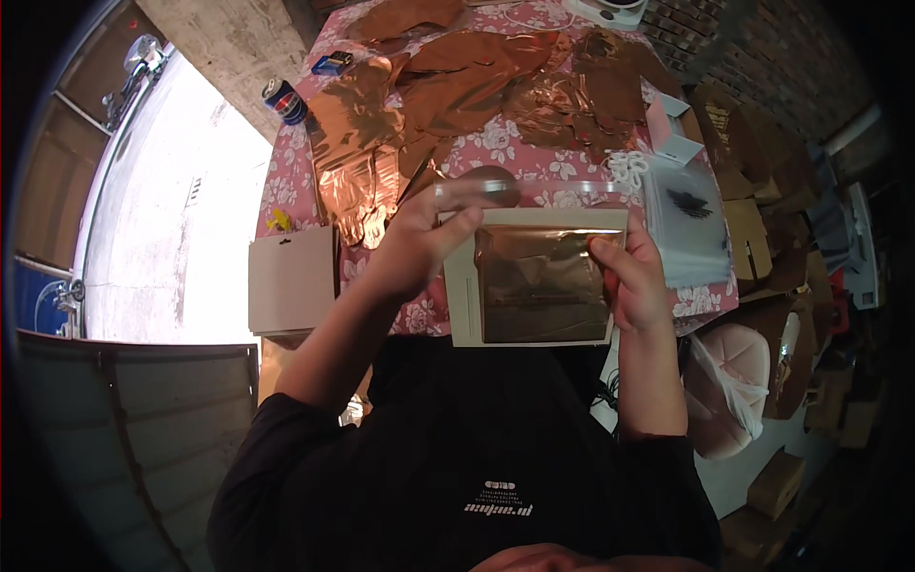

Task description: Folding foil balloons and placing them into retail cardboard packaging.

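A flat beige card (461,296) is in front of my chest, with a crinkled copper-coloured foil piece (543,286) covering most of its face. My right hand (637,281) grips the card by its right edge, thumb pressed over the foil. At the upper left corner is my left hand (434,229); its fingers are smeared by motion, so their hold cannot be made out. Just beyond the card, a pale shiny strip (567,187) runs sideways near those fingers. Behind them shows a brown round thing (505,181), partly hidden.
Large copper foil sheets (477,76) cover the far part of the flowered tablecloth (477,148). Beige cards (291,281) are stacked at left, below a drink can (284,100). Clear plastic bags (691,229), a white cord (627,168) and an open white box (675,129) lie right.
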`<act>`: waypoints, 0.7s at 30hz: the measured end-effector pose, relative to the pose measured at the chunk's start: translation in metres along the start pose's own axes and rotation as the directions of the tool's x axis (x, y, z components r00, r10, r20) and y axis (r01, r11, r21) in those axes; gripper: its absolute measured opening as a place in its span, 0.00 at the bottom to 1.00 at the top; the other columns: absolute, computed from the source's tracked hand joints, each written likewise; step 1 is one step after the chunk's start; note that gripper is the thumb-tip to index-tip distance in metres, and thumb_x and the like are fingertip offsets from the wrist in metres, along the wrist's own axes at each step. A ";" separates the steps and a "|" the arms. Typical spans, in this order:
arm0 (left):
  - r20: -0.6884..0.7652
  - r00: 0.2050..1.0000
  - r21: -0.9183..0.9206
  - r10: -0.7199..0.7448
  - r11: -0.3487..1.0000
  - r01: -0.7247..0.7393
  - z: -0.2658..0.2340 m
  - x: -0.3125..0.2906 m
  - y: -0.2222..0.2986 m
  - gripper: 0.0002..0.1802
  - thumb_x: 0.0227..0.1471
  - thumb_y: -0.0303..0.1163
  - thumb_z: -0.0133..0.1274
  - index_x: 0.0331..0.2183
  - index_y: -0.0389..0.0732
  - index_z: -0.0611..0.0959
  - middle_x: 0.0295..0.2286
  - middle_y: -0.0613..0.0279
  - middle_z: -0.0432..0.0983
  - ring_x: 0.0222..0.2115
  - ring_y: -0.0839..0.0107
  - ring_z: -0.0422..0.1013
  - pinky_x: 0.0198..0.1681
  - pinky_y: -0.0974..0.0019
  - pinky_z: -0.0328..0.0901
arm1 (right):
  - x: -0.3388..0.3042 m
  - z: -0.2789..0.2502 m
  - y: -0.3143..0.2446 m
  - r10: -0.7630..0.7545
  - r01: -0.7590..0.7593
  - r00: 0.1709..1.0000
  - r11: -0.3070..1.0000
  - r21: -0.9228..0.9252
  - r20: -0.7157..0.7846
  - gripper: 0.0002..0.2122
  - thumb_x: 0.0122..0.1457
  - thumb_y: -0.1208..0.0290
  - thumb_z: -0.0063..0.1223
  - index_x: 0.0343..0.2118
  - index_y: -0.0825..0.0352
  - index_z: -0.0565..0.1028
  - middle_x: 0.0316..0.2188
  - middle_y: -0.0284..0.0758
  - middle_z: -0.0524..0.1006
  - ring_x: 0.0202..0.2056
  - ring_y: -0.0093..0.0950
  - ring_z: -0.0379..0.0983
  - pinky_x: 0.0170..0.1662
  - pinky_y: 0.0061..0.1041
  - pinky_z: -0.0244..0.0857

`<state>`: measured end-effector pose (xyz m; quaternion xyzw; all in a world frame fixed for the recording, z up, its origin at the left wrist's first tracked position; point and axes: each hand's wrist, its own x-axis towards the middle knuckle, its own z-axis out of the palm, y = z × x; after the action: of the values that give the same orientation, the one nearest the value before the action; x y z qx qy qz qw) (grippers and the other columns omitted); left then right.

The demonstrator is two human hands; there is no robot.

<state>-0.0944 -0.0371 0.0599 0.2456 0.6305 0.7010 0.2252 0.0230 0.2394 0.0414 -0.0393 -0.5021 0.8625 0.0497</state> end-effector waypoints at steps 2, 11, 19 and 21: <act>-0.141 0.989 0.067 -0.049 0.996 0.059 0.004 -0.014 -0.021 0.25 0.68 0.34 0.62 0.61 0.33 0.78 0.49 0.56 0.84 0.51 0.72 0.78 0.56 0.69 0.69 | -0.004 0.001 0.009 0.017 -0.015 1.000 0.997 -0.081 0.023 0.14 0.70 0.76 0.60 0.56 0.69 0.76 0.48 0.34 0.83 0.50 0.25 0.81 0.56 0.27 0.74; -0.047 0.824 0.732 0.565 0.581 -0.357 0.006 -0.023 0.005 0.18 0.53 0.29 0.72 0.46 0.37 0.89 0.52 0.48 0.80 0.56 0.54 0.76 0.58 0.56 0.71 | -0.002 0.029 0.011 -0.062 0.070 0.997 0.945 -0.319 0.036 0.15 0.69 0.76 0.64 0.56 0.72 0.77 0.47 0.34 0.83 0.48 0.22 0.80 0.55 0.24 0.73; 0.251 0.680 0.795 0.689 0.254 -0.551 0.034 -0.001 0.026 0.11 0.46 0.26 0.74 0.35 0.42 0.92 0.47 0.60 0.82 0.54 0.52 0.77 0.55 0.50 0.72 | -0.015 0.040 0.018 -0.043 0.082 0.986 0.968 -0.238 0.164 0.19 0.67 0.79 0.64 0.60 0.73 0.78 0.53 0.39 0.84 0.53 0.27 0.81 0.59 0.29 0.74; 0.252 0.675 0.786 0.693 0.260 -0.561 0.034 -0.003 0.026 0.10 0.46 0.25 0.73 0.35 0.42 0.92 0.46 0.60 0.82 0.53 0.52 0.77 0.55 0.50 0.72 | -0.021 0.044 0.014 -0.010 0.048 0.988 0.966 -0.253 0.151 0.18 0.67 0.80 0.64 0.60 0.73 0.78 0.53 0.39 0.84 0.53 0.27 0.81 0.59 0.29 0.74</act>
<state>-0.0703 -0.0154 0.0889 0.4976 0.7406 0.3703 -0.2584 0.0376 0.1924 0.0511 0.0264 -0.6119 0.7902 0.0192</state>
